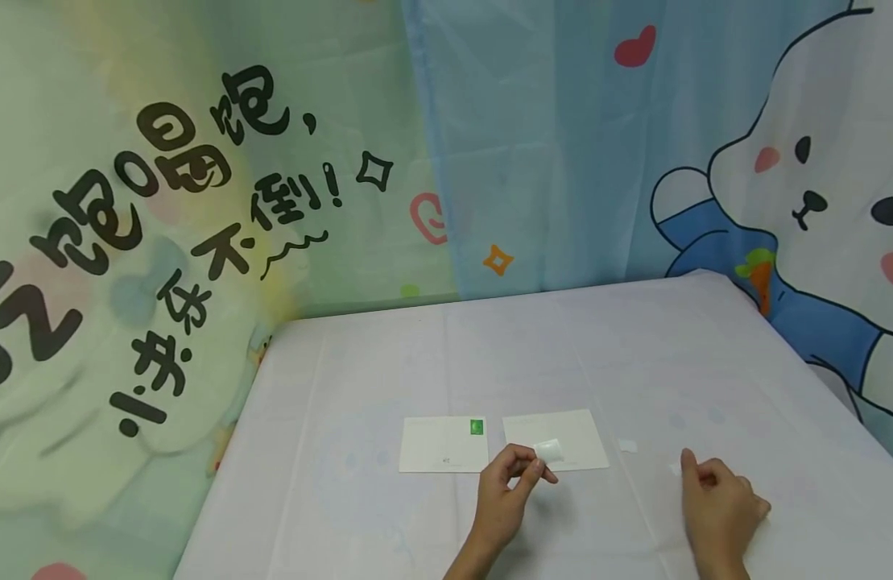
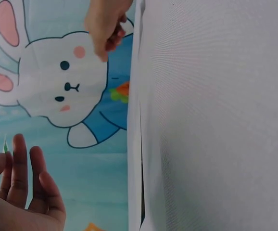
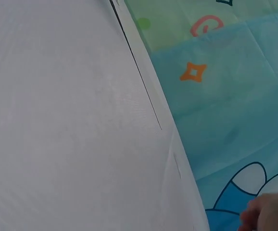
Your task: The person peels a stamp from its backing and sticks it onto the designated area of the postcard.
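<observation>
My left hand (image 1: pixel 506 493) pinches a small stamp (image 1: pixel 549 450) between thumb and fingertips. Its pale side faces the head camera, and a green sliver of the stamp (image 2: pixel 6 145) shows in the left wrist view. Behind the stamp lies a white card (image 1: pixel 580 435), partly covered by it. To the left, a second card (image 1: pixel 435 445) bears a green stamp (image 1: pixel 477 427) in its upper right corner. On the right, my right hand (image 1: pixel 725 507) hovers over the table with loosely curled fingers. A faint pale scrap (image 1: pixel 675 470) shows beside its fingertips.
A small white paper piece (image 1: pixel 627 445) lies right of the cards. White cloth covers the table (image 1: pixel 374 362), creased in places. Printed curtains (image 1: pixel 533 161) hang behind and along the sides of the table.
</observation>
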A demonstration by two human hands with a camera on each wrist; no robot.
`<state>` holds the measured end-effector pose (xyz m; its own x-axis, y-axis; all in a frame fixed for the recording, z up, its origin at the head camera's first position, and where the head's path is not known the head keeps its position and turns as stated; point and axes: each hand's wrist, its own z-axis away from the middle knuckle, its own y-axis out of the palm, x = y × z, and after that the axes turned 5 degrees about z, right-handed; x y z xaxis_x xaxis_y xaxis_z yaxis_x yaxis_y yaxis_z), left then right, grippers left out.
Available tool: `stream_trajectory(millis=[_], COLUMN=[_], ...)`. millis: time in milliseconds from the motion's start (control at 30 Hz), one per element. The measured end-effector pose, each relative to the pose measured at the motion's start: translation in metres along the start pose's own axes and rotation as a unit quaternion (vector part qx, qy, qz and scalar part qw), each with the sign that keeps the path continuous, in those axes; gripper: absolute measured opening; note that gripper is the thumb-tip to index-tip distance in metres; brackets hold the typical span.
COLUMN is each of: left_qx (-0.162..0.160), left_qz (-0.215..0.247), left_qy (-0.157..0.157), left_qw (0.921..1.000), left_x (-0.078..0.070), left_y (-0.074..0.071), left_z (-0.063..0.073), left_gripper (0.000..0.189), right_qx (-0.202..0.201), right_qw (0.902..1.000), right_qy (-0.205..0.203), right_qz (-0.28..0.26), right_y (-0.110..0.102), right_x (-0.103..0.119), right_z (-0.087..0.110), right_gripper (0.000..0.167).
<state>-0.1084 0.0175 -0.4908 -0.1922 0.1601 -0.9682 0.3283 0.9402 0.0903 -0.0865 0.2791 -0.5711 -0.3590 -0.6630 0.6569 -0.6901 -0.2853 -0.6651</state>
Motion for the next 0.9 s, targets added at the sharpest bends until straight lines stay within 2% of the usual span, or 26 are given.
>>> stream_trajectory(millis=[100, 233, 267, 433, 500, 567, 667, 833, 900], left_qx=[0.002, 0.007, 0.009, 0.019, 0.023, 0.028, 0.035, 0.047, 0.052], left_qz=[-0.001, 0.004, 0.005, 0.007, 0.010, 0.014, 0.015, 0.015, 0.016], left_qy=[0.000, 0.001, 0.001, 0.001, 0.000, 0.000, 0.005, 0.015, 0.011], left_qw=[1.0000, 1.0000, 0.9999, 0.9998, 0.9997, 0.9995, 0.9993, 0.9987, 0.9984], left_x=[0.000, 0.000, 0.000, 0.000, 0.000, -0.001, 0.000, 0.001, 0.001], left_y=[0.000, 0.001, 0.001, 0.002, 0.002, 0.002, 0.001, 0.000, 0.000], left_z=[0.000, 0.000, 0.000, 0.001, 0.001, 0.001, 0.002, 0.002, 0.002], left_gripper=[0.010, 0.010, 0.010, 0.011, 0.012, 0.012, 0.012, 0.014, 0.016], right_qx=[-0.001, 0.025, 0.032, 0.091, 0.117, 0.146, 0.175, 0.187, 0.187], right_qw=[0.9980, 0.9882, 0.9839, 0.9519, 0.9360, 0.9192, 0.9003, 0.8820, 0.8790], right_qy=[-0.038, -0.097, -0.118, -0.195, -0.220, -0.240, -0.261, -0.280, -0.288], right_qz=[-0.051, -0.116, -0.131, -0.218, -0.249, -0.276, -0.302, -0.329, -0.331], right_y=[-0.003, -0.001, 0.005, 0.039, 0.043, 0.037, 0.019, -0.006, -0.012], right_x=[0.015, 0.034, 0.033, 0.026, 0.032, 0.045, 0.071, 0.101, 0.107], right_z=[0.004, 0.011, 0.013, 0.019, 0.021, 0.023, 0.027, 0.031, 0.031], right_gripper=[0.028, 0.008, 0.005, 0.029, 0.034, 0.035, 0.034, 0.034, 0.034])
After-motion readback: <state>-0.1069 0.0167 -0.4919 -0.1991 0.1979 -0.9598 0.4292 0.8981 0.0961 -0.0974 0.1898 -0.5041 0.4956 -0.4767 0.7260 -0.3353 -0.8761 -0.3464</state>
